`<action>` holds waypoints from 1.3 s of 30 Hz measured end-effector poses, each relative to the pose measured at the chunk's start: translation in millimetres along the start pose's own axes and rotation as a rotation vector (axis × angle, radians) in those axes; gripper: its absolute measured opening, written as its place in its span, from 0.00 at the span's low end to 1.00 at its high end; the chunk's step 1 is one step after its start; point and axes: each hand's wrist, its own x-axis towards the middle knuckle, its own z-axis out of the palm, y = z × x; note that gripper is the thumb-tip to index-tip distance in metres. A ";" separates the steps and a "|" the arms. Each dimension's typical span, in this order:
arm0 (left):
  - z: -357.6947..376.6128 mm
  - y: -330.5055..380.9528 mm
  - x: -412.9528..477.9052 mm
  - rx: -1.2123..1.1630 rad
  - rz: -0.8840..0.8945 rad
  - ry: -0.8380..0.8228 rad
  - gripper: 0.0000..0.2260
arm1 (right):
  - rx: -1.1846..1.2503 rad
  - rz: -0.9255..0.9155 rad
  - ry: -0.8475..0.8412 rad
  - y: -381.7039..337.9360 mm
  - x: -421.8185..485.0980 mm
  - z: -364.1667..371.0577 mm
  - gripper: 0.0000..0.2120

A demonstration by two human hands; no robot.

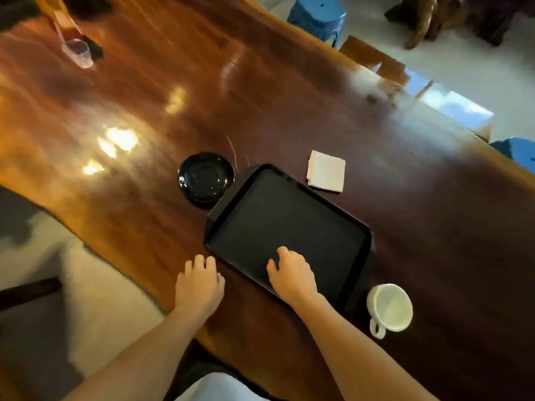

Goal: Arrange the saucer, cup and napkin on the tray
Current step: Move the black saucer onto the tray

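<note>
With nothing yet on the black tray (286,215), both hands are empty with loosely curled grips: the left hand (199,282) rests on the wooden surface (434,227) nearer the black saucer (206,177), the right hand (292,273) over the tray's near edge, between the white cup (389,308) and folded napkin (326,175).

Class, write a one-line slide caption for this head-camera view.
Empty black tray on a wooden table, saucer, napkin and cup around it, both hands empty.
</note>
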 end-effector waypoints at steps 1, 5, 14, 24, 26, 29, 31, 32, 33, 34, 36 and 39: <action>1.5 -7.1 5.1 0.009 -0.038 -0.032 0.22 | 0.011 -0.001 -0.016 -7.3 8.3 2.6 0.15; 15.4 -27.2 17.0 0.088 -0.011 -0.075 0.31 | 0.018 -0.058 -0.038 -37.6 42.9 1.8 0.18; 56.2 -48.2 24.9 0.041 0.089 0.075 0.31 | 0.114 -0.191 0.072 -104.7 142.9 -16.6 0.20; 76.0 -51.1 26.9 -0.012 0.090 0.184 0.32 | 0.017 -0.180 0.077 -143.0 220.0 -19.8 0.13; 75.5 -50.8 26.8 -0.006 0.092 0.178 0.33 | 0.009 -0.136 0.060 -146.9 231.6 -16.0 0.11; 74.8 -50.3 27.3 0.000 0.092 0.182 0.33 | 0.004 -0.059 0.042 -151.8 242.4 -15.3 0.06; 74.1 -50.9 27.7 0.009 0.092 0.187 0.33 | -0.023 -0.027 0.020 -153.4 247.2 -16.0 0.03; 74.4 -51.4 27.8 0.013 0.093 0.187 0.33 | -0.028 -0.012 0.018 -154.4 248.3 -16.2 0.05; 74.6 -51.8 27.6 0.015 0.094 0.182 0.33 | -0.019 0.008 0.021 -154.7 250.6 -15.4 0.07; 74.6 -51.8 27.3 0.015 0.095 0.175 0.33 | 0.007 0.030 0.022 -155.7 252.2 -15.1 0.07; 74.1 -51.3 27.5 0.013 0.089 0.159 0.33 | 0.122 0.073 -0.010 -158.2 255.9 -15.9 0.05; 73.2 -50.8 28.2 0.003 0.082 0.152 0.33 | 0.352 0.145 -0.108 -161.1 255.2 -22.2 0.09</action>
